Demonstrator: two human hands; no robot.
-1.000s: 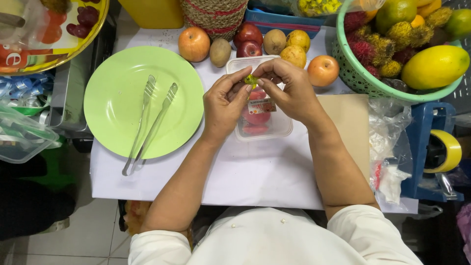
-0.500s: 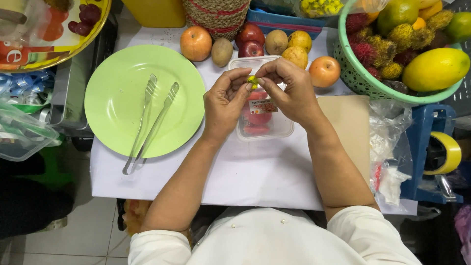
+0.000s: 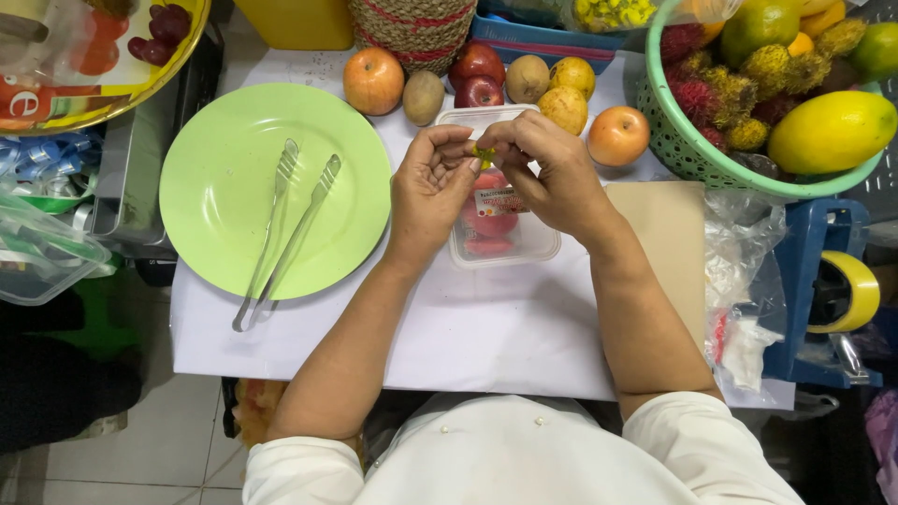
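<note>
Little has changed over the last second: the left hand (image 3: 432,187) and right hand (image 3: 552,168) stay together at upper centre, fingertips pinching a small green bit (image 3: 484,154) above the clear plastic box (image 3: 500,238) of red fruit, so the picking continues.

Green plate (image 3: 220,178) – tongs (image 3: 285,234) on it; fruit basket (image 3: 675,136).

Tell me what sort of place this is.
Probably a fruit stall or fruit-preparation table: loose apples line the white table, a green basket holds mixed fruit, and tongs lie on a green plate.
</note>
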